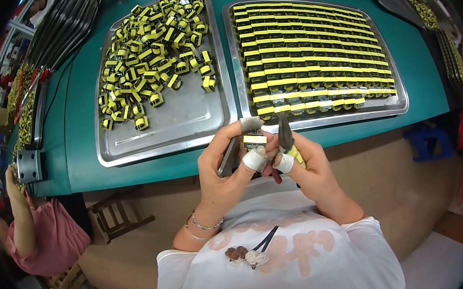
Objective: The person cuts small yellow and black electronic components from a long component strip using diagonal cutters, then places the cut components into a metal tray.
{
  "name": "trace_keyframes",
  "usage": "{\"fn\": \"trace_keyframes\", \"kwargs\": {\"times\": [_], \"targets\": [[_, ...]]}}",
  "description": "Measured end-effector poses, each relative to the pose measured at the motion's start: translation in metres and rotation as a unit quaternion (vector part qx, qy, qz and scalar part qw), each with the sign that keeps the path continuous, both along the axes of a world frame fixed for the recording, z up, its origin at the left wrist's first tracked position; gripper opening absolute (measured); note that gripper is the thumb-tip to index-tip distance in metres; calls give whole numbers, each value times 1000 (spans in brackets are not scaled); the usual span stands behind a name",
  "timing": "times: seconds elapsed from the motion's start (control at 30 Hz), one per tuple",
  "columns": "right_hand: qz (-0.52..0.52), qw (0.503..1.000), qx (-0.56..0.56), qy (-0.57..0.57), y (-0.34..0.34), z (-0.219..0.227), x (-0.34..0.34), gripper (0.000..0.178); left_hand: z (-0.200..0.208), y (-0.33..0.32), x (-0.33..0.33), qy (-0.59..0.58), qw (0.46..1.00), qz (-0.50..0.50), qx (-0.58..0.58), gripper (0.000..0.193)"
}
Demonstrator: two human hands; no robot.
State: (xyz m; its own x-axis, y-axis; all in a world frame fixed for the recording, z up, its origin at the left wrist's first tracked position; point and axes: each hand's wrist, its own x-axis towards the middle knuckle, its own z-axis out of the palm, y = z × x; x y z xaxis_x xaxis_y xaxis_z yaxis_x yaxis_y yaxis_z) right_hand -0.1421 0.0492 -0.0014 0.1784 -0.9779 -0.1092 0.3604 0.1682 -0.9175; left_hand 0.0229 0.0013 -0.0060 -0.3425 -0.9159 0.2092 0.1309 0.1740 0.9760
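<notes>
My left hand (218, 171) pinches a small yellow-taped transformer (255, 140) between thumb and forefinger, both wrapped in white tape. A dark grey, flat-sided metal piece (228, 157) also lies against its palm; what kind of thing it is I cannot make out. My right hand (319, 175), its thumb taped too, is closed around pliers (285, 132) with dark jaws and yellow handles. The jaws point up, just right of the transformer and apart from it. Both hands hover at the near edge of the green table, in front of the trays.
A metal tray (156, 142) at left holds a loose heap of transformers. The tray at right (401, 97) carries them in tight rows, its front row shorter. Beyond lie more trays and black strips (67, 29). A person in pink (50, 234) works at far left; a blue stool (429, 142) stands right.
</notes>
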Motion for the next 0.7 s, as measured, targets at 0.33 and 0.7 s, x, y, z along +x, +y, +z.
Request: {"fn": "trace_keyframes", "kwargs": {"times": [0.33,0.7], "targets": [[-55,986,-109,112,4,12,-19,22,1,5,2,-48,998,41,5,32],[-42,869,-273,411,-4,24,-33,24,-9,5,2,-89,993,66,-51,34]]}}
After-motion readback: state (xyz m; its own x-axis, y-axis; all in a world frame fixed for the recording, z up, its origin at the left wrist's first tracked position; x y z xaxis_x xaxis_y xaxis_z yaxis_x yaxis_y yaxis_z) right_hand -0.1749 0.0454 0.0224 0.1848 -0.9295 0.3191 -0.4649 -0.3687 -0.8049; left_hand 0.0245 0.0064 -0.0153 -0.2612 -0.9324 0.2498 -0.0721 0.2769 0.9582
